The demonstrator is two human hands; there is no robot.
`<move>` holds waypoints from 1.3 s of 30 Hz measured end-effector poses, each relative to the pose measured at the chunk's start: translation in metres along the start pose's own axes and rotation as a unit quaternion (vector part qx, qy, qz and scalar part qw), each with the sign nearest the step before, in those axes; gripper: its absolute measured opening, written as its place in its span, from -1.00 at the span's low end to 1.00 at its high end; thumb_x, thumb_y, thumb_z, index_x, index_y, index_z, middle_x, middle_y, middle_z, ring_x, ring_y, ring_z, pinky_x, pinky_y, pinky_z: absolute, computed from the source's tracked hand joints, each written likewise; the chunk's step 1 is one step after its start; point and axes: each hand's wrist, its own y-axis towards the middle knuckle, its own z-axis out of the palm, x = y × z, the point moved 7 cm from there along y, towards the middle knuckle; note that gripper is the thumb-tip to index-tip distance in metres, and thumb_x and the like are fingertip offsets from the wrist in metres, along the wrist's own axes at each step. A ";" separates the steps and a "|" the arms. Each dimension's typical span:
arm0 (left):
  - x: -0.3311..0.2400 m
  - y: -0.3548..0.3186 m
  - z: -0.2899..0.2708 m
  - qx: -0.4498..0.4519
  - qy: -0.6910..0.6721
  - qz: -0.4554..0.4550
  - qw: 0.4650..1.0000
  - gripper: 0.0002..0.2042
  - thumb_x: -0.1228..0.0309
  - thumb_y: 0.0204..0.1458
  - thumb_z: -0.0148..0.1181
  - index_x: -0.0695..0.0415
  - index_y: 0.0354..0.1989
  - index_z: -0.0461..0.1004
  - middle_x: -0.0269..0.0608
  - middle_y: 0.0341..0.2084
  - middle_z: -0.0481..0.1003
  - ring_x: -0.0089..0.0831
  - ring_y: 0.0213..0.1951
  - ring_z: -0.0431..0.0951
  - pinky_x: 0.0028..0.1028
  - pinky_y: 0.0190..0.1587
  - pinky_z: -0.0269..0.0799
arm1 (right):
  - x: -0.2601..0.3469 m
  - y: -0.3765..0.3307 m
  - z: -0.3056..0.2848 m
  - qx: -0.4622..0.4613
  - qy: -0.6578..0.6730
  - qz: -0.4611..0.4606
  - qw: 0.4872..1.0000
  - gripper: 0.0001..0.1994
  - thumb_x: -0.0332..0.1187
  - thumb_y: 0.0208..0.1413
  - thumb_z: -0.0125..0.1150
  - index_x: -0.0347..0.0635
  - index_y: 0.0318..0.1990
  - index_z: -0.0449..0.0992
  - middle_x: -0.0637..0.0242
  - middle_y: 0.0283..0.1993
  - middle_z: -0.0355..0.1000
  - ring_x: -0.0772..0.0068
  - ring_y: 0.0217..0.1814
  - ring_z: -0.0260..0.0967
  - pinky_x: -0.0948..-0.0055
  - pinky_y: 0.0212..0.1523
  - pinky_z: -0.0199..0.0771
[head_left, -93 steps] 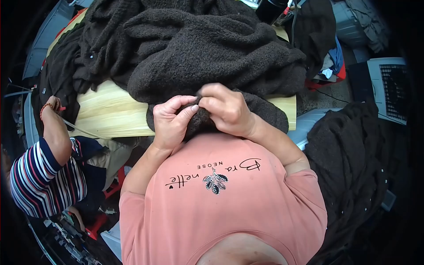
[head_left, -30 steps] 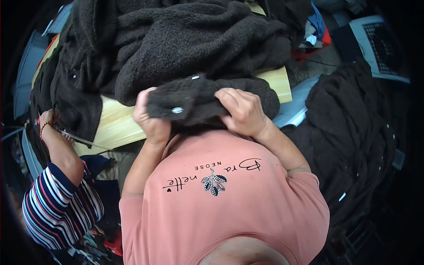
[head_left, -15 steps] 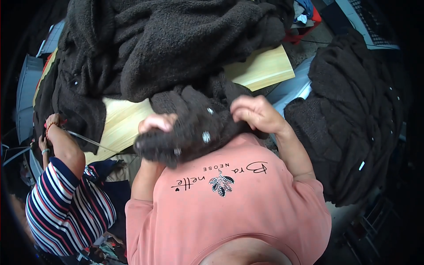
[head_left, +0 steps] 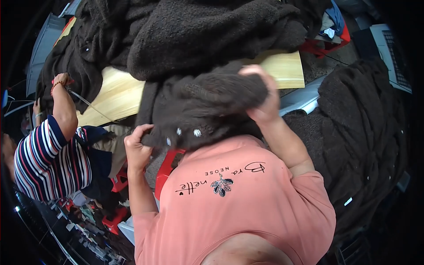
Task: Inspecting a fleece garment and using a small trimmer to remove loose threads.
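Note:
A dark brown knit garment (head_left: 198, 104) is stretched between my hands, just in front of my pink shirt. It is bunched and partly blurred, with a few small white marks or pieces on its near part. My left hand (head_left: 138, 145) pinches its near left edge between thumb and fingers. At the far right my right hand (head_left: 265, 99) is closed round a bunched end, raised above the wooden table (head_left: 119, 95); motion smears these fingers. Behind the garment lies a big heap of the same dark knit cloth (head_left: 207, 35).
Another dark knit pile (head_left: 353, 137) stands to my right. At the left a co-worker in a striped top (head_left: 53, 161) holds a thin rod (head_left: 90, 105) by the table. A red stool (head_left: 167, 170) shows beside me, and a red container (head_left: 329, 46) stands far right.
My right hand has moved up and away, now gripping the garment's bunched end. My left hand has shifted down and left to its edge. The view has shifted somewhat.

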 end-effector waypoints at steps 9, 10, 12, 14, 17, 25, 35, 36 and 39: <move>-0.114 -0.004 0.085 0.155 -0.082 0.217 0.960 -0.53 0.32 -0.22 0.23 0.30 -0.11 0.36 -0.05 -0.19 0.43 -0.26 -0.21 0.50 -0.45 -0.15 0.40 | 0.066 -0.100 0.127 0.418 -0.219 -0.337 0.815 -0.85 -0.43 -0.10 0.04 -0.25 -0.35 0.45 0.37 -0.59 0.17 0.43 -0.64 0.14 0.47 -0.67 0.12; -0.129 -0.007 0.098 0.184 -0.034 0.332 0.925 -0.62 0.38 -0.19 0.16 0.32 -0.16 0.38 -0.05 -0.27 0.47 -0.22 -0.28 0.53 -0.45 -0.22 0.44 | 0.061 -0.106 0.131 0.432 -0.261 -0.339 0.793 -0.84 -0.44 -0.11 0.05 -0.25 -0.33 0.45 0.36 -0.59 0.19 0.43 -0.62 0.18 0.48 -0.65 0.17; -0.142 -0.012 0.083 0.206 -0.113 0.406 0.883 -0.65 0.41 -0.29 0.14 0.33 -0.26 0.42 -0.05 -0.42 0.49 -0.15 -0.41 0.53 -0.37 -0.37 0.46 | 0.072 -0.106 0.123 0.393 -0.320 -0.336 0.794 -0.79 -0.41 -0.15 0.14 -0.32 -0.31 0.44 0.27 -0.53 0.30 0.39 -0.57 0.27 0.48 -0.58 0.28; -0.141 -0.009 0.058 0.172 -0.139 0.439 0.871 -0.66 0.40 -0.31 0.16 0.34 -0.32 0.44 -0.03 -0.43 0.48 -0.17 -0.43 0.54 -0.36 -0.41 0.45 | 0.077 -0.098 0.081 0.266 -0.220 -0.355 0.869 -0.71 -0.40 -0.16 0.20 -0.36 -0.24 0.42 0.17 -0.40 0.40 0.38 -0.47 0.37 0.50 -0.46 0.39; -0.154 -0.002 0.046 0.188 -0.121 0.451 0.864 -0.66 0.39 -0.30 0.16 0.34 -0.31 0.44 -0.03 -0.43 0.48 -0.18 -0.42 0.53 -0.37 -0.39 0.45 | 0.058 -0.093 0.038 0.057 -0.252 -0.155 0.954 -0.62 -0.47 -0.17 0.18 -0.38 -0.12 0.37 0.14 -0.27 0.44 0.44 -0.34 0.42 0.51 -0.31 0.44; -0.234 0.023 0.097 0.322 -0.103 0.540 0.771 -0.67 0.38 -0.29 0.17 0.32 -0.31 0.43 -0.03 -0.42 0.48 -0.20 -0.39 0.53 -0.38 -0.35 0.45 | -0.006 -0.134 0.020 -0.032 -0.419 -0.059 0.906 -0.74 -0.51 -0.20 0.28 -0.29 -0.27 0.44 0.26 -0.42 0.42 0.53 -0.47 0.39 0.57 -0.43 0.41; -0.420 -0.111 0.226 0.451 -0.144 0.690 0.547 -0.67 0.36 -0.27 0.18 0.31 -0.30 0.42 -0.03 -0.41 0.47 -0.22 -0.36 0.52 -0.39 -0.29 0.45 | -0.007 -0.206 -0.018 -0.130 -0.491 0.035 0.861 -0.81 -0.35 -0.12 0.15 -0.29 -0.39 0.46 0.11 -0.48 0.46 0.12 -0.42 0.44 0.27 -0.37 0.40; -0.433 -0.122 0.235 0.453 -0.137 0.695 0.541 -0.67 0.36 -0.26 0.18 0.31 -0.30 0.42 -0.03 -0.40 0.47 -0.22 -0.35 0.52 -0.39 -0.29 0.45 | -0.001 -0.214 -0.022 -0.134 -0.498 0.033 0.856 -0.81 -0.34 -0.12 0.14 -0.29 -0.39 0.46 0.12 -0.48 0.46 0.10 -0.41 0.43 0.26 -0.36 0.40; -0.473 -0.156 0.265 0.457 -0.117 0.707 0.528 -0.67 0.35 -0.26 0.18 0.31 -0.30 0.42 -0.03 -0.40 0.47 -0.23 -0.34 0.52 -0.39 -0.27 0.45 | 0.023 -0.245 -0.041 -0.152 -0.485 0.056 0.859 -0.80 -0.33 -0.11 0.13 -0.28 -0.35 0.45 0.10 -0.42 0.46 0.12 -0.35 0.43 0.26 -0.30 0.38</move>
